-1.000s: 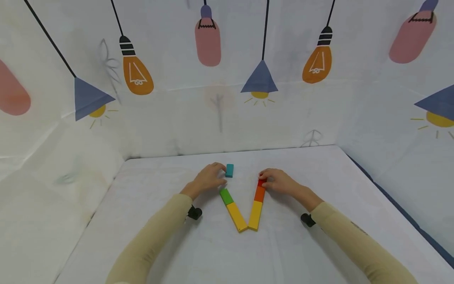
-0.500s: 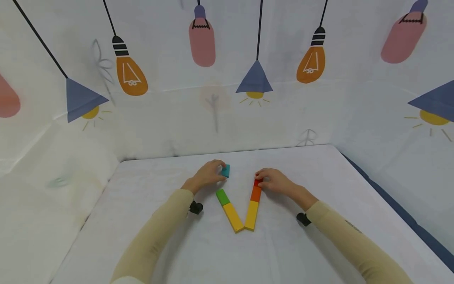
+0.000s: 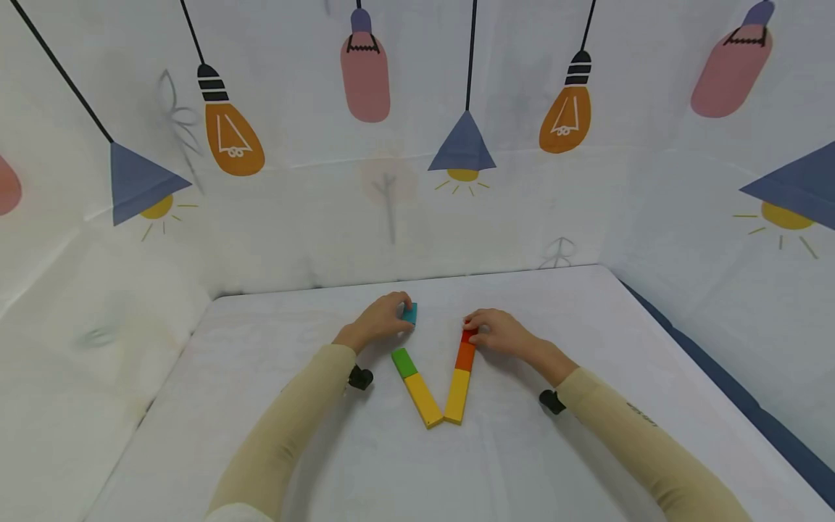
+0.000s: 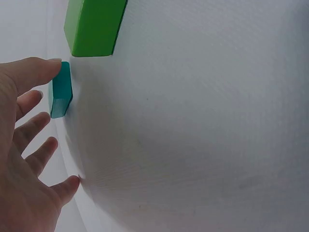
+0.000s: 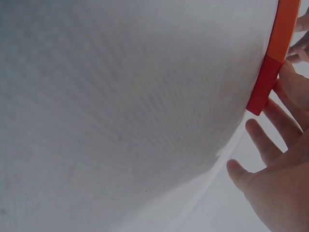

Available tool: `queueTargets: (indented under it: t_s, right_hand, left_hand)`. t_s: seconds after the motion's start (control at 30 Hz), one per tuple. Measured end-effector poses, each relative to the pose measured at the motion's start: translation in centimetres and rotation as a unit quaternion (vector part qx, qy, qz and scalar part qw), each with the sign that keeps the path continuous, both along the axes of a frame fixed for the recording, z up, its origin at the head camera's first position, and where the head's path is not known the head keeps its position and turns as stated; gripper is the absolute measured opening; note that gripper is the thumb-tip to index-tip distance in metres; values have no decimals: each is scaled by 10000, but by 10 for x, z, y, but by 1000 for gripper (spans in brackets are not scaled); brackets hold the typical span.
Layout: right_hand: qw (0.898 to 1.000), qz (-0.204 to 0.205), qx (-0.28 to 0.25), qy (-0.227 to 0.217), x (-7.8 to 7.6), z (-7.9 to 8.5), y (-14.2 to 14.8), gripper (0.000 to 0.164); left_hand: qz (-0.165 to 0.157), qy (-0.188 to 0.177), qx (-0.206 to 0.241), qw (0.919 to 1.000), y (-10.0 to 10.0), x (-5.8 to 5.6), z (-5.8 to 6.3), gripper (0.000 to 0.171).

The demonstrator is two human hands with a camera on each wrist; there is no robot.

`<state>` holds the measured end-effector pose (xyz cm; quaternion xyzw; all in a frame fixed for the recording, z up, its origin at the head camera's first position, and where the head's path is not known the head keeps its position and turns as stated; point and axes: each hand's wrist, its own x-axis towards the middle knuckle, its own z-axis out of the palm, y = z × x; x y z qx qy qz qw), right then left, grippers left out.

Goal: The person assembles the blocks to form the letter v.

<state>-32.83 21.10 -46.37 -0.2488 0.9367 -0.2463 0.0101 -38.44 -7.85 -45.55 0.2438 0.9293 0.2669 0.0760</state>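
In the head view my left hand point(image 3: 381, 317) has its thumb and forefinger at opposite ends of a small teal block point(image 3: 409, 313), lying on the white table. The left wrist view shows the thumb against this teal block point(image 4: 61, 89), with the other fingers spread. My right hand point(image 3: 501, 333) pinches a red block point(image 5: 264, 87) between thumb and fingers. That block tops a row with an orange block point(image 3: 465, 357) and a yellow block point(image 3: 458, 395). A green block point(image 3: 404, 362) and another yellow block point(image 3: 423, 400) form the other slanting row, making a V.
The white-covered table point(image 3: 522, 464) ends at a back edge just beyond the hands. Behind it hangs a white cloth point(image 3: 313, 217) printed with lamps and bulbs. A dark blue strip point(image 3: 717, 377) runs along the right side.
My left hand has moved right around the teal block, whose place on the table looks the same. My right hand stays at the red block. The head view has shifted slightly.
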Motion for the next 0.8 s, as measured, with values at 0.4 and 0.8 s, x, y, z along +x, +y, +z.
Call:
queueTargets:
  t_s: [0.4,0.8]
  right_hand:
    - [10000,20,-44,-4,-1,1,-1,27]
    - [9999,-13,-96,-38,1,1,0,27]
  left_hand:
    - [81,104,-119,9998,1,-2,-7,31]
    - [224,240,-293,9990,-1,2,0,35]
